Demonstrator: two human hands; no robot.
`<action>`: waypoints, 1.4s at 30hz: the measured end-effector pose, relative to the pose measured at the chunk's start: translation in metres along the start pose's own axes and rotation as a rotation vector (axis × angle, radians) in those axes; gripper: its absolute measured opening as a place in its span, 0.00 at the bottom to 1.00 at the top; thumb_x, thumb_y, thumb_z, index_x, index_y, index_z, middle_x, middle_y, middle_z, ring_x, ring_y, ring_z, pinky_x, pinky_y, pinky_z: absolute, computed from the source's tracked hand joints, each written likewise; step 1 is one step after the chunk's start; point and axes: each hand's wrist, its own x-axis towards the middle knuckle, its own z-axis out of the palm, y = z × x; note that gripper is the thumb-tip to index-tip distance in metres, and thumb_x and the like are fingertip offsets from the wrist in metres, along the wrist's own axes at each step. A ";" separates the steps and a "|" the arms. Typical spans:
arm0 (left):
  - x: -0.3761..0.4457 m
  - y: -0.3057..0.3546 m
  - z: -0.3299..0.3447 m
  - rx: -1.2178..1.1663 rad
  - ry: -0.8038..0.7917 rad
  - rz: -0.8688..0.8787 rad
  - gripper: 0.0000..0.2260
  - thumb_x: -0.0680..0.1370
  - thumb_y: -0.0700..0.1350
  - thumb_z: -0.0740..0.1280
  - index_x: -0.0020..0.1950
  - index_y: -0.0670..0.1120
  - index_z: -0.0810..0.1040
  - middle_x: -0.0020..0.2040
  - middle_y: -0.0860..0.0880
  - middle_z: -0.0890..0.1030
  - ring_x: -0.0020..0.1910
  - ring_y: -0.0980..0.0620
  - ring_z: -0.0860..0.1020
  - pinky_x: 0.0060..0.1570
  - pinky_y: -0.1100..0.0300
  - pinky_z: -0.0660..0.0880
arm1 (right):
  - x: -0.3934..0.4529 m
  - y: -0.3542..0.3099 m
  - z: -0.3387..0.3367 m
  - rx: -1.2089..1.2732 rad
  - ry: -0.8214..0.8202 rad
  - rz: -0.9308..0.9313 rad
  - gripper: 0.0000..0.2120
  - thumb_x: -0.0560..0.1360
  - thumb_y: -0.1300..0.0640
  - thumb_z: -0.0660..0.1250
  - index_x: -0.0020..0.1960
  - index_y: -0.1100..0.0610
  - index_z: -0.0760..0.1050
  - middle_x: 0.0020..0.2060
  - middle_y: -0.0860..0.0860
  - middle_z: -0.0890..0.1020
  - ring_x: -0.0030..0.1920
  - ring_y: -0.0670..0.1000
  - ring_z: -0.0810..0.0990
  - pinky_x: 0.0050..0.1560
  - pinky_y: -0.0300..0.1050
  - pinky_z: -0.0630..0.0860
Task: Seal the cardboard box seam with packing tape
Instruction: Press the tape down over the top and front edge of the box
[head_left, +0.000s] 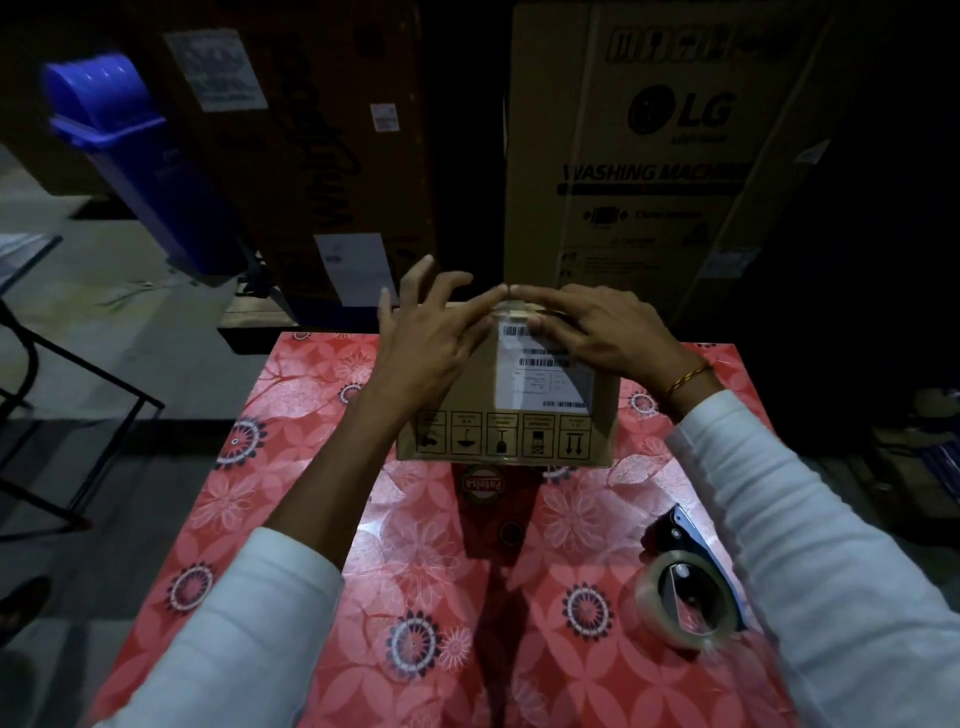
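Bin: blue swing-lid bin, far left, on the floor
Left hand: fingers spread wide, flat on the cardboard box top, holding nothing
Cardboard box: far end of the red floral table, label facing up
Right hand: flat, fingertips pressing what seems to be tape at the far edge
Tape dispenser: on the table, right, under the sleeve

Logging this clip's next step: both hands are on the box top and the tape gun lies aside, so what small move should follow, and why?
Probably press the tape flat along the far top edge. The left hand and right hand meet fingertip to fingertip on the cardboard box, while the tape dispenser lies unused.
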 end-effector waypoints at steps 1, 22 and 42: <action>0.001 -0.001 0.000 0.011 -0.017 0.033 0.21 0.82 0.62 0.50 0.75 0.64 0.64 0.73 0.50 0.68 0.76 0.45 0.56 0.67 0.40 0.59 | 0.001 0.000 -0.002 0.003 -0.037 0.000 0.24 0.82 0.35 0.50 0.78 0.33 0.58 0.63 0.51 0.78 0.60 0.58 0.78 0.52 0.54 0.74; -0.012 -0.033 0.030 -0.068 -0.511 0.070 0.38 0.71 0.71 0.65 0.78 0.58 0.62 0.80 0.44 0.60 0.77 0.41 0.59 0.73 0.41 0.62 | -0.038 0.002 0.060 -0.024 -0.194 -0.048 0.33 0.78 0.31 0.48 0.81 0.41 0.58 0.80 0.52 0.63 0.75 0.62 0.60 0.70 0.59 0.67; -0.080 0.016 0.077 0.108 0.036 0.027 0.09 0.76 0.45 0.69 0.53 0.45 0.83 0.53 0.47 0.82 0.55 0.43 0.74 0.49 0.49 0.72 | -0.079 0.031 0.132 0.465 0.238 0.104 0.15 0.79 0.50 0.66 0.59 0.57 0.83 0.61 0.54 0.83 0.66 0.58 0.78 0.66 0.53 0.74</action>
